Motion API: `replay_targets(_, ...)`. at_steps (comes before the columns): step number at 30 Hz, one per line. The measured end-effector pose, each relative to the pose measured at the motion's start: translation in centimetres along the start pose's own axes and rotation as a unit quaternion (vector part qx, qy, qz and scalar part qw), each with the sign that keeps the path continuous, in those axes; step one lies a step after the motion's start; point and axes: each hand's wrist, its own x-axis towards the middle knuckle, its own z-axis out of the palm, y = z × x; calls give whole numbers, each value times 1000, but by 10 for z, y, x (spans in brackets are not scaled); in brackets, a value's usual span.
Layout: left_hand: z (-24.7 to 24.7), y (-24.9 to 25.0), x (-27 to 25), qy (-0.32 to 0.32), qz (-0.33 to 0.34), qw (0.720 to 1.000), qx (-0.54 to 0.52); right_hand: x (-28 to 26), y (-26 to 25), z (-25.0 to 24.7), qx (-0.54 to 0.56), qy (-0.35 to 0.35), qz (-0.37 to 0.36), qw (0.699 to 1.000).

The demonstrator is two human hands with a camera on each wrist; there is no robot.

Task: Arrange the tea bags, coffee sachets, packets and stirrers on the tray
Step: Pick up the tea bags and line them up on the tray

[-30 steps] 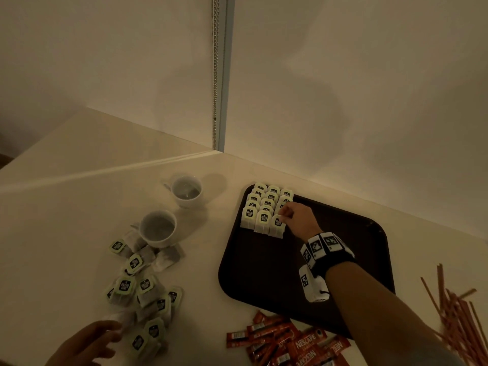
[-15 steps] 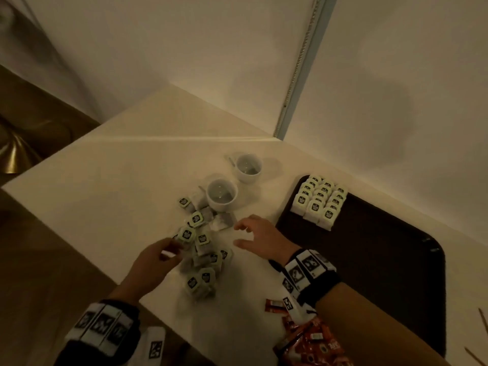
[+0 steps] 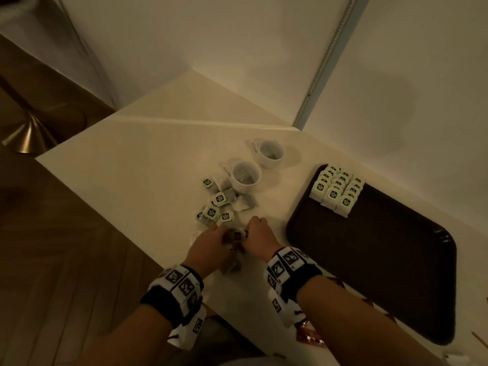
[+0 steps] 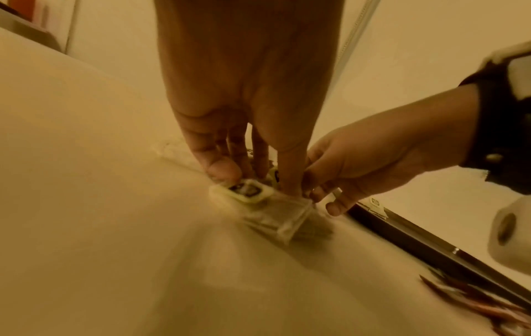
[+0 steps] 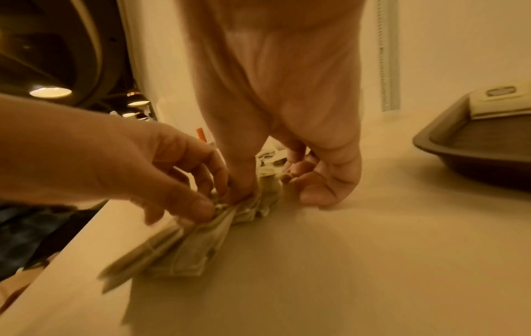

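Both hands meet over a small bunch of tea bags (image 3: 237, 236) near the table's front edge. My left hand (image 3: 221, 235) pinches the bunch from the left, and in the left wrist view its fingers (image 4: 222, 168) press down by a green tag (image 4: 247, 190). My right hand (image 3: 251, 231) pinches the same bunch from the right, its fingers (image 5: 244, 181) curled on the paper bags (image 5: 186, 245). More loose tea bags (image 3: 216, 204) lie just beyond. The dark brown tray (image 3: 383, 260) to the right holds neat rows of tea bags (image 3: 336, 191) in its far left corner.
Two white cups (image 3: 245, 177) (image 3: 271, 154) stand behind the loose pile. Red coffee sachets (image 3: 309, 337) show under my right forearm, and a stirrer (image 3: 479, 340) lies at the far right. The table edge (image 3: 137, 249) runs close on the left, with floor below. Walls close the back.
My right hand left the rows on the tray and came left to the loose pile. My left hand reached in, and both now hold a bunch of tea bags. The view swung left.
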Motion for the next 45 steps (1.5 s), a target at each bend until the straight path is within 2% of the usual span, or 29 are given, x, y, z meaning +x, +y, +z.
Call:
replay_targets(4, 8, 0, 1, 14, 11, 1000, -7, 0, 2, -7, 35, -13, 20, 999)
replay_targets(7, 12, 1, 4, 0, 17, 998, 52, -2, 4, -12, 71, 0, 3, 997)
replay_targets(10, 12, 4, 6, 2, 51, 993, 110, -2, 15, -19, 133, 12, 18, 991)
replay_targets(13, 12, 7, 7, -24, 77, 987, 136, -4, 25, -25, 196, 31, 17, 980)
replay_targets(17, 16, 9, 11, -34, 85, 982, 167, -10, 33, -40, 301, 53, 26, 952)
replay_targets(21, 10, 17, 14, -23, 110, 981, 160, -26, 37, -70, 408, 60, -4, 911)
replay_targets(23, 6, 23, 14, -24, 113, 985, 126, -37, 37, -88, 435, 63, -31, 897)
replay_targets(25, -3, 30, 16, -19, 112, 992, 48, -46, 37, -105, 449, 64, -56, 889)
replay_targets(28, -25, 52, 22, 38, 127, 987, -89, -60, 36, -126, 444, 77, -81, 889)
replay_targets(30, -42, 71, 26, 41, 147, 958, -245, -68, 33, -138, 442, 89, -101, 887)
replay_targets(33, -60, 102, 32, -5, 137, 887, -441, -79, 26, -154, 419, 115, -147, 888)
replay_targets(35, -66, 120, 38, -55, 128, 835, -532, -81, 23, -161, 408, 133, -174, 886)
replay_targets(37, -70, 138, 41, -129, 102, 770, -617, -83, 23, -164, 399, 145, -194, 884)
replay_targets(39, -72, 152, 39, -197, 53, 701, -683, -83, 23, -166, 379, 160, -216, 886)
replay_targets(41, -71, 162, 36, -237, 30, 655, -717, -81, 26, -167, 350, 189, -233, 887)
replay_targets(45, -73, 172, 33, -267, 17, 612, -744, -72, 34, -168, 204, 279, -242, 906)
